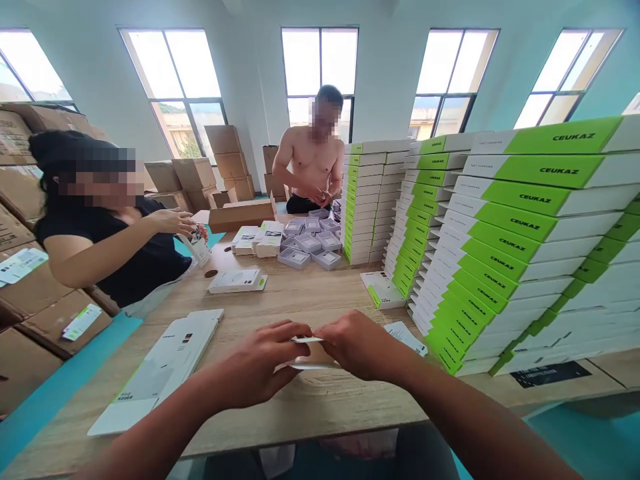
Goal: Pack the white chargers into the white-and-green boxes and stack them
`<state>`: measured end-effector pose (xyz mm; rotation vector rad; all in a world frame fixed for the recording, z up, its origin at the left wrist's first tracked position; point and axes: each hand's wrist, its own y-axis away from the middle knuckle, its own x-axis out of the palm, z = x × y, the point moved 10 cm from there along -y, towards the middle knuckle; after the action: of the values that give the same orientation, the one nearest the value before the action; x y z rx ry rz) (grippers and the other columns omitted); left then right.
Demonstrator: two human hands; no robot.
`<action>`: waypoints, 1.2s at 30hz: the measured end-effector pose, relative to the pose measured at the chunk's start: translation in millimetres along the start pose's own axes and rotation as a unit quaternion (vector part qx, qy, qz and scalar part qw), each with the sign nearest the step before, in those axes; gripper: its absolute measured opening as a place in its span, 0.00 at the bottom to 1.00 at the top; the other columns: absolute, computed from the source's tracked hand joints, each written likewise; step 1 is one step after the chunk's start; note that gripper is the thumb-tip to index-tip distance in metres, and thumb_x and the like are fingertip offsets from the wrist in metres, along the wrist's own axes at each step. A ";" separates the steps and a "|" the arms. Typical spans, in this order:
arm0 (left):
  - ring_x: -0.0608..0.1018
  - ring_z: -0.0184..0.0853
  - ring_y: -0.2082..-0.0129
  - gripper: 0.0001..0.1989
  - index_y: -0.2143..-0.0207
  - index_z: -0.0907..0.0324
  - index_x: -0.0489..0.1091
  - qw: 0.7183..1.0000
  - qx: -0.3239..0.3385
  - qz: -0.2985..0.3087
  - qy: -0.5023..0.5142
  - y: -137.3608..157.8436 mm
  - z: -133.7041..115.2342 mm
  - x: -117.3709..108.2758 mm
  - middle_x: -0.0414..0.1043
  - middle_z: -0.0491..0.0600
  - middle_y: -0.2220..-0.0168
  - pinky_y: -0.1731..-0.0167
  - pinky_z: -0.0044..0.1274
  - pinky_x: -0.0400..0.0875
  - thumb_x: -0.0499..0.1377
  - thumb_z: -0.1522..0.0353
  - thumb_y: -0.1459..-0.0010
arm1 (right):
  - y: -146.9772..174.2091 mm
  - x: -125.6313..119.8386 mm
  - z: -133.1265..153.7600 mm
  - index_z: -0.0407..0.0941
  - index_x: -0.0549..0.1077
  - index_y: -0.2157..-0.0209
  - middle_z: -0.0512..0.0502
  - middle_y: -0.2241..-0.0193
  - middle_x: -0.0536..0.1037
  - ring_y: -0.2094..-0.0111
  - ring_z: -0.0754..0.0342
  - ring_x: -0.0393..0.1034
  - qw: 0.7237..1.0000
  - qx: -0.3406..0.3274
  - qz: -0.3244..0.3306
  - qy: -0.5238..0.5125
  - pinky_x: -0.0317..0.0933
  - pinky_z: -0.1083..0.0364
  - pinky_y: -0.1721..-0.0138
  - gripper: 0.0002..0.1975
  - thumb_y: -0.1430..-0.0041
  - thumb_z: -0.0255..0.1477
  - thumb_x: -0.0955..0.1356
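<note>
Over the wooden table's front part, my left hand (263,363) and my right hand (356,345) grip a small white cardboard box (316,365) from both sides. Its near end gapes, showing a brownish inside, while my fingers hide much of it. To the left of my hands lies a stack of flattened white cartons (167,360) with a green edge. A printed white leaflet (406,338) is just right of my right hand, partly behind my forearm.
Tall stacks of white-and-green boxes (520,247) line the right side. Pale plastic trays (310,240), printed leaflets (260,239) and an open brown carton (243,215) stand farther back. One co-worker (115,233) works at the left, another (313,160) at the far end.
</note>
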<state>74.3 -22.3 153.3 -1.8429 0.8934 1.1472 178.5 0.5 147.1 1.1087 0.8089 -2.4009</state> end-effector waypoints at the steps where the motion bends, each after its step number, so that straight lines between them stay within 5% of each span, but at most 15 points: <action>1: 0.78 0.43 0.48 0.16 0.48 0.54 0.74 1.000 0.005 0.000 -0.015 -1.7 -0.3 1.6 0.75 0.54 0.46 0.47 0.32 0.73 0.56 0.76 0.36 | 1.4 -3.1 -4.0 0.47 0.75 0.76 0.49 0.80 0.77 0.78 0.55 0.64 0.999 0.018 -0.029 -0.003 0.51 0.56 0.71 0.12 0.38 0.25 0.67; 4: 0.77 0.43 0.47 0.24 0.38 0.52 0.68 0.998 -0.008 -0.048 -0.036 -0.8 7.1 0.1 0.75 0.53 0.45 0.45 0.33 0.72 0.55 0.76 0.34 | 17.4 -5.3 -28.3 0.49 0.76 0.63 0.47 0.69 0.83 0.70 0.52 0.74 0.978 0.098 -0.129 -0.132 0.60 0.56 0.67 0.06 0.34 0.33 0.67; 7: 0.76 0.41 0.46 0.22 0.36 0.50 0.67 0.994 -0.026 -0.098 -0.029 8.2 15.7 3.9 0.74 0.53 0.44 0.45 0.32 0.72 0.54 0.73 0.30 | 37.1 4.3 -40.0 0.52 0.74 0.52 0.44 0.52 0.83 0.55 0.47 0.78 0.943 0.059 -0.191 -0.267 0.68 0.50 0.54 0.10 0.32 0.38 0.68; 12: 0.76 0.40 0.49 0.24 0.35 0.46 0.63 0.994 -0.020 -0.104 -0.002 13.5 14.6 20.6 0.73 0.52 0.46 0.48 0.31 0.73 0.54 0.72 0.30 | 51.4 9.0 -24.8 0.56 0.80 0.51 0.44 0.49 0.81 0.48 0.44 0.74 0.963 -0.066 -0.227 -0.132 0.67 0.45 0.46 0.14 0.39 0.31 0.74; 16: 0.76 0.38 0.50 0.19 0.41 0.49 0.66 0.990 -0.023 -0.135 0.011 13.6 17.7 23.9 0.71 0.52 0.47 0.50 0.29 0.73 0.55 0.75 0.31 | 42.8 13.3 -27.0 0.52 0.84 0.60 0.42 0.53 0.81 0.54 0.46 0.74 0.959 0.026 -0.205 -0.192 0.67 0.47 0.51 0.07 0.37 0.34 0.71; 20: 0.78 0.35 0.53 0.10 0.51 0.53 0.62 0.963 -0.014 -0.264 0.046 26.6 22.9 17.9 0.69 0.54 0.49 0.56 0.27 0.76 0.57 0.72 0.31 | 47.2 36.4 -47.7 0.46 0.79 0.74 0.44 0.55 0.79 0.54 0.47 0.72 0.856 0.214 -0.244 -0.403 0.65 0.52 0.52 0.12 0.42 0.38 0.73; 23: 0.80 0.35 0.56 0.07 0.54 0.52 0.65 0.962 -0.031 -0.273 -0.003 31.7 23.0 31.5 0.72 0.53 0.49 0.58 0.25 0.77 0.58 0.72 0.32 | 54.8 53.1 -56.8 0.45 0.73 0.79 0.46 0.58 0.78 0.59 0.50 0.70 0.771 0.288 -0.312 -0.475 0.64 0.53 0.55 0.12 0.49 0.36 0.75; 25: 0.81 0.35 0.57 0.10 0.52 0.51 0.67 0.960 -0.040 -0.274 -0.039 34.1 20.5 38.1 0.74 0.53 0.49 0.58 0.25 0.77 0.57 0.73 0.32 | 56.9 59.7 -59.7 0.45 0.71 0.79 0.47 0.61 0.78 0.61 0.50 0.69 0.747 0.312 -0.336 -0.481 0.64 0.53 0.57 0.11 0.52 0.35 0.74; 28: 0.81 0.38 0.52 0.14 0.46 0.52 0.65 0.952 -0.036 -0.301 -0.027 38.3 17.0 37.2 0.75 0.55 0.49 0.54 0.25 0.77 0.57 0.74 0.31 | 56.0 55.6 -58.4 0.46 0.73 0.72 0.46 0.60 0.79 0.60 0.49 0.71 0.777 0.293 -0.342 -0.440 0.66 0.52 0.57 0.09 0.49 0.35 0.73; 31: 0.81 0.39 0.51 0.14 0.45 0.53 0.63 0.948 -0.033 -0.316 -0.009 41.0 15.6 33.1 0.76 0.56 0.49 0.53 0.25 0.77 0.56 0.72 0.30 | 55.0 28.5 -40.4 0.48 0.73 0.60 0.43 0.50 0.77 0.50 0.46 0.73 0.867 0.146 -0.354 -0.317 0.67 0.47 0.48 0.07 0.41 0.32 0.72; 34: 0.81 0.39 0.50 0.13 0.46 0.54 0.64 0.949 -0.036 -0.313 -0.006 42.6 14.9 32.5 0.76 0.56 0.49 0.52 0.26 0.78 0.57 0.72 0.30 | 51.3 21.9 -17.0 0.50 0.74 0.55 0.41 0.45 0.76 0.44 0.46 0.72 0.950 0.022 -0.276 -0.145 0.66 0.46 0.43 0.09 0.36 0.28 0.70; 36: 0.81 0.40 0.49 0.12 0.46 0.54 0.65 0.948 -0.041 -0.315 -0.006 43.8 14.0 33.3 0.76 0.56 0.49 0.51 0.26 0.78 0.57 0.72 0.31 | 48.7 24.1 -13.5 0.51 0.75 0.54 0.41 0.47 0.77 0.47 0.47 0.74 0.971 0.004 -0.228 -0.076 0.69 0.48 0.46 0.08 0.34 0.28 0.69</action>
<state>43.0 -35.2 107.8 -1.9760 0.2051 0.7905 197.7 -30.4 104.5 0.7905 1.0986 -2.8201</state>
